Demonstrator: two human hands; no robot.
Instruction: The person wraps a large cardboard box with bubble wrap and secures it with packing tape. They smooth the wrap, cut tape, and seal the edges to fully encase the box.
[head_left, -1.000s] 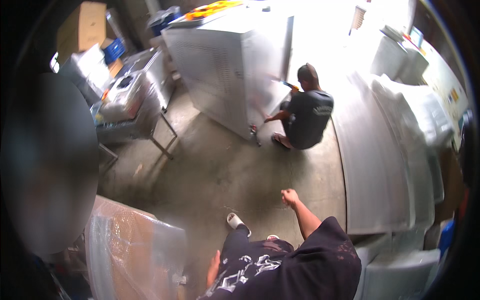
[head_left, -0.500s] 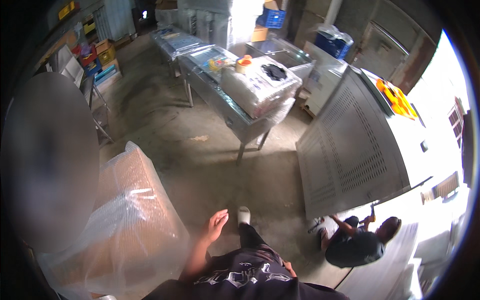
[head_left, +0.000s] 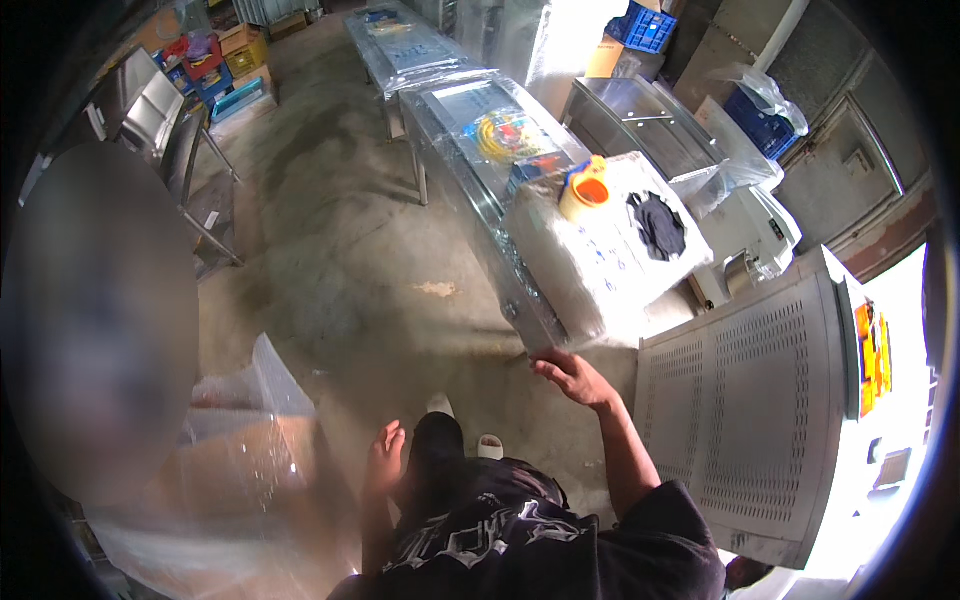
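My left hand (head_left: pixel 385 457) hangs low beside my left thigh, fingers loosely extended and nothing in it. It is nearest to a carton wrapped in clear plastic (head_left: pixel 235 470) on the left. My right hand (head_left: pixel 572 378) reaches forward, empty, with its fingers apart and slightly bent. In view its fingertips meet the near end of a long plastic-wrapped steel table (head_left: pixel 480 215); I cannot tell whether they touch it. On that table end sits a white wrapped package (head_left: pixel 590 265), bearing an orange-and-white roll (head_left: pixel 587 192) and a black glove-like cloth (head_left: pixel 658 226).
A grey steel cabinet with slotted vents (head_left: pixel 735 410) stands close on my right, with orange items (head_left: pixel 873 350) on top. Behind the table are a steel sink unit (head_left: pixel 650 125) and blue crates (head_left: pixel 640 27). A steel bench (head_left: pixel 185 165) stands at far left. A blurred patch covers the left edge.
I have stepped forward, so the table and package are nearer. My right hand has come up and out from my side. My left hand has dropped. The crouching person is now mostly hidden behind the cabinet.
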